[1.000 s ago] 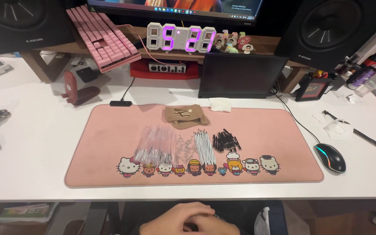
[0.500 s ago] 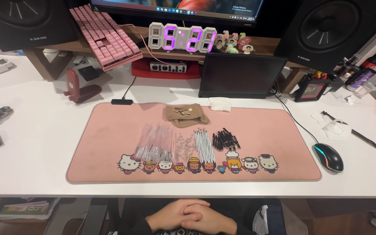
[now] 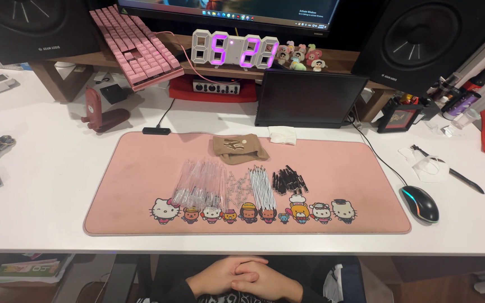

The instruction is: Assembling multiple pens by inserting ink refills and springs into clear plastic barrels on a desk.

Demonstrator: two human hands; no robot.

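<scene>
We are viewing a matt pink cloth desk mat [image 3: 141,185] lying on a smooth white desktop [image 3: 46,185]. Clear glossy plastic pen barrels [image 3: 198,185] are lying beside thin white plastic refills [image 3: 262,188] and black plastic caps [image 3: 288,179]. A brown cloth pouch [image 3: 238,148] is looking soft and matt; the computer mouse [image 3: 420,203] is showing glossy black plastic.

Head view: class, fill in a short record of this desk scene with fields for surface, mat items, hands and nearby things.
Surface: white desk with a pink desk mat
Mat items: clear pen barrels, white refills, black pen parts, brown pouch
Hands: left hand and right hand clasped together below the desk edge, holding nothing
Nearby: mouse, pink keyboard, digital clock
</scene>
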